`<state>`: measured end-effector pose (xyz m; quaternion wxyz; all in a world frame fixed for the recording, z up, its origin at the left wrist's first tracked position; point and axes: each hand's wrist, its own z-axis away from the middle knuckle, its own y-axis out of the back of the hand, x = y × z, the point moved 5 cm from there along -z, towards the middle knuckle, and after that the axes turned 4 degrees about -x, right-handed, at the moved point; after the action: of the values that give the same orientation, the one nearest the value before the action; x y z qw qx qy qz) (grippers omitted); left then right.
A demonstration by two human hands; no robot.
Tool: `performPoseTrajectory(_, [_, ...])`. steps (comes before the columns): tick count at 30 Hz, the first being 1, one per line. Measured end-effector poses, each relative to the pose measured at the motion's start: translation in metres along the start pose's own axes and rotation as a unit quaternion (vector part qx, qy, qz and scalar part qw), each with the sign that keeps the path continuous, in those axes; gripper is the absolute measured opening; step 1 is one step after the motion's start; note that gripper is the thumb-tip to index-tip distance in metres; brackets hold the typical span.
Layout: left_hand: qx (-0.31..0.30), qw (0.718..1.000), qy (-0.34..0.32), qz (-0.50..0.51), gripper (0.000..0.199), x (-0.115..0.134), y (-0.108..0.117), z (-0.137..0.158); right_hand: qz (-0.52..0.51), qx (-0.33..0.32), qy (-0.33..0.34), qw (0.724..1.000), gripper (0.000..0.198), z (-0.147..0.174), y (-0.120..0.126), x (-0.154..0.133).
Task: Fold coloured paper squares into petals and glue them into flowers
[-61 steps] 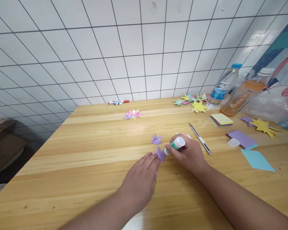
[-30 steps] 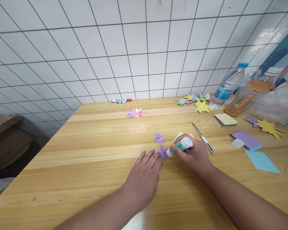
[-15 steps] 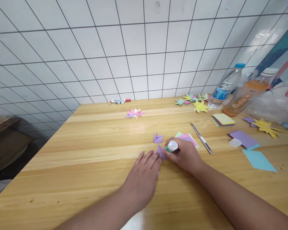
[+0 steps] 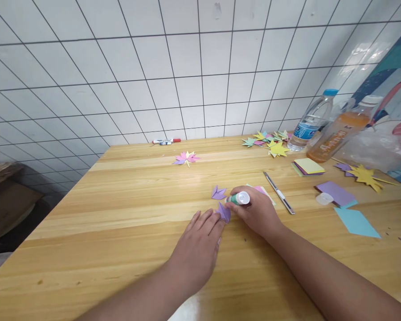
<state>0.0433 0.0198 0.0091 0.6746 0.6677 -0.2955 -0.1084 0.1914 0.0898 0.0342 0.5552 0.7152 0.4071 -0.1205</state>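
My left hand (image 4: 198,243) lies flat on the table with its fingers stretched out. Its fingertips rest on the edge of a small folded piece of purple paper (image 4: 224,213). In my right hand (image 4: 259,211) is a glue stick (image 4: 238,199) with a green label and a white base, held tilted. The glue end points left, just above that purple piece; whether it touches the paper I cannot tell. Slightly farther back lies a second folded purple piece (image 4: 218,193). Partly covered by my right hand are pastel paper sheets (image 4: 259,189).
To the right lie a utility knife (image 4: 278,193), a clear cap (image 4: 324,199), purple sheets (image 4: 337,194) and a blue sheet (image 4: 357,222). Paper leaves (image 4: 276,148), a water bottle (image 4: 309,122) and an orange drink bottle (image 4: 341,133) are farther back. A pink paper leaf (image 4: 186,158) and markers (image 4: 166,141) are near the wall.
My right hand has tipped the glue stick over and raised its end slightly off to the back, showing more of the lower purple piece. My left hand stays in place.
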Motion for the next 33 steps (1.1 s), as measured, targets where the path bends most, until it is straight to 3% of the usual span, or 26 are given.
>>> performPoseTrajectory(2, [0.004, 1.000, -0.003, -0.008, 0.044, 0.001, 0.000, 0.000, -0.060, 0.045, -0.060, 0.995, 0.022, 0.001, 0.010, 0.006])
performPoseTrajectory(5, [0.008, 1.000, -0.007, -0.012, 0.044, 0.002, 0.000, 0.001, -0.198, 0.111, -0.148, 0.963, 0.030, 0.005, 0.028, 0.017])
performPoseTrajectory(9, [0.005, 1.000, -0.001, -0.011, 0.043, 0.001, -0.001, 0.002, -0.393, 0.113, -0.131, 0.903, 0.039, 0.003, 0.042, 0.024])
performPoseTrajectory(13, [0.010, 1.000, 0.003, -0.008, 0.042, 0.000, -0.001, 0.001, -0.453, 0.128, -0.160, 0.868, 0.039, 0.000, 0.045, 0.038])
performPoseTrajectory(18, [0.024, 1.000, -0.005, -0.011, 0.042, 0.001, 0.000, 0.001, -0.397, 0.193, -0.146, 0.885, 0.065, -0.005, 0.053, 0.062])
performPoseTrajectory(23, [0.015, 1.000, 0.005, -0.007, 0.044, 0.000, 0.000, 0.001, -0.278, 0.227, -0.198, 0.912, 0.033, -0.004, 0.060, 0.088])
performPoseTrajectory(27, [0.014, 1.000, 0.006, -0.011, 0.043, 0.000, -0.001, 0.002, -0.164, 0.254, -0.197, 0.933, 0.042, -0.003, 0.065, 0.093])
performPoseTrajectory(33, [0.015, 1.000, 0.006, -0.013, 0.042, 0.000, -0.001, 0.001, -0.113, 0.189, -0.167, 0.961, 0.036, -0.009, 0.058, 0.094])
